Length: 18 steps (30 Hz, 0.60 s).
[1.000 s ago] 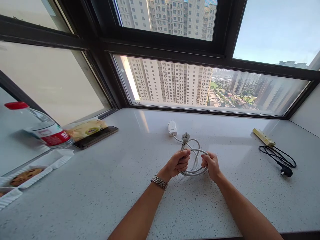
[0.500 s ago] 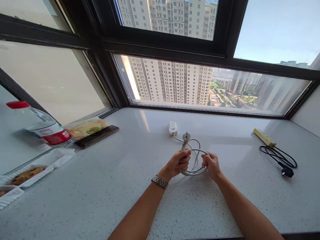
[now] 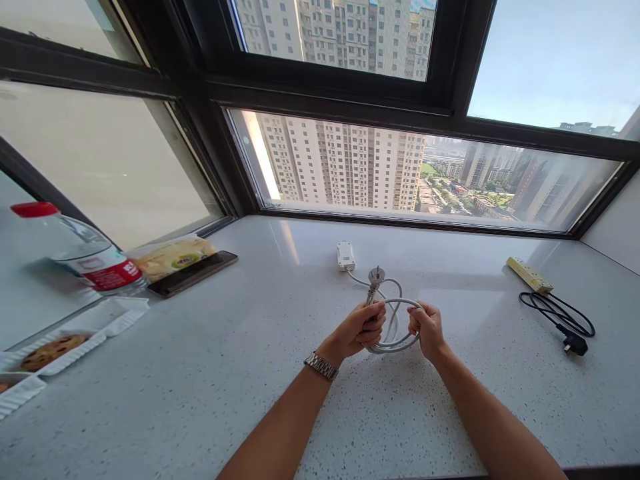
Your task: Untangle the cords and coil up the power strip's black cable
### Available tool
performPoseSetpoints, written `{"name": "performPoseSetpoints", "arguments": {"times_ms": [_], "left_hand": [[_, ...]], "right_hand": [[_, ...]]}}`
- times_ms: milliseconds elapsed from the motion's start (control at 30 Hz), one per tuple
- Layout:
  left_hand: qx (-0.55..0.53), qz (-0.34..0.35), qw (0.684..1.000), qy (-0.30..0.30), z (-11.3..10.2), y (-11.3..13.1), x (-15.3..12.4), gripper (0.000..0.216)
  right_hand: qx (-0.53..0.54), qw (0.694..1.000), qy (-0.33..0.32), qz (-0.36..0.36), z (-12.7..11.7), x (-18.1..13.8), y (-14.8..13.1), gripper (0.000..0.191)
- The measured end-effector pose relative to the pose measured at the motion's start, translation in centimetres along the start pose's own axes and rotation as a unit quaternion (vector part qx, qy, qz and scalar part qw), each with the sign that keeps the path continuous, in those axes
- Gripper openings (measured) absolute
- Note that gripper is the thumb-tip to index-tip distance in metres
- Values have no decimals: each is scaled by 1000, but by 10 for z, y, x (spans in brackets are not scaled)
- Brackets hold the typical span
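Note:
A white power cord (image 3: 395,348) is looped into a loose coil between my two hands. My left hand (image 3: 361,327) is closed round its left side, just below the round two-pin plug (image 3: 376,275), which points up and away from me. On the coil's right side, my right hand (image 3: 427,328) pinches the cord between thumb and fingers. From the coil the cord runs back to a white socket block (image 3: 345,256) lying on the pale speckled counter (image 3: 240,373). The part of the cord inside each fist is hidden.
To the right lies a yellowish power strip (image 3: 530,275) with a black cord and plug (image 3: 575,343). At the left are a red-capped bottle (image 3: 85,253), a tissue pack (image 3: 173,257), a phone (image 3: 195,272) and a cookie tray (image 3: 117,313). A window (image 3: 345,167) borders the back.
Both hands have shifted slightly to the right with the coiled cord. The plug has moved a little right and down with them. The socket block has stayed put.

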<state>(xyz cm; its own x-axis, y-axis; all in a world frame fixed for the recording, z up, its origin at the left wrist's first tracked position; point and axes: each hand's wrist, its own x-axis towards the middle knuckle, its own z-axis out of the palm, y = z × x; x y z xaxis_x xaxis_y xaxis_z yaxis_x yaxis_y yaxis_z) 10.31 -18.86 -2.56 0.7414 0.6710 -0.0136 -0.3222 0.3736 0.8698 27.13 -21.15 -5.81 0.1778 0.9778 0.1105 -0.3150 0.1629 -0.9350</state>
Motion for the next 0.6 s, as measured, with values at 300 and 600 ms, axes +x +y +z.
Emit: {"name": "performPoseSetpoints", "arguments": {"times_ms": [300, 600], "left_hand": [[-137, 129, 981, 38, 18, 25, -12, 40], [-131, 230, 961, 82, 82, 87, -51, 43]], "right_hand": [[23, 995, -90, -30, -10, 11, 6, 44], [-341, 875, -93, -331, 20, -16, 21, 39]]}}
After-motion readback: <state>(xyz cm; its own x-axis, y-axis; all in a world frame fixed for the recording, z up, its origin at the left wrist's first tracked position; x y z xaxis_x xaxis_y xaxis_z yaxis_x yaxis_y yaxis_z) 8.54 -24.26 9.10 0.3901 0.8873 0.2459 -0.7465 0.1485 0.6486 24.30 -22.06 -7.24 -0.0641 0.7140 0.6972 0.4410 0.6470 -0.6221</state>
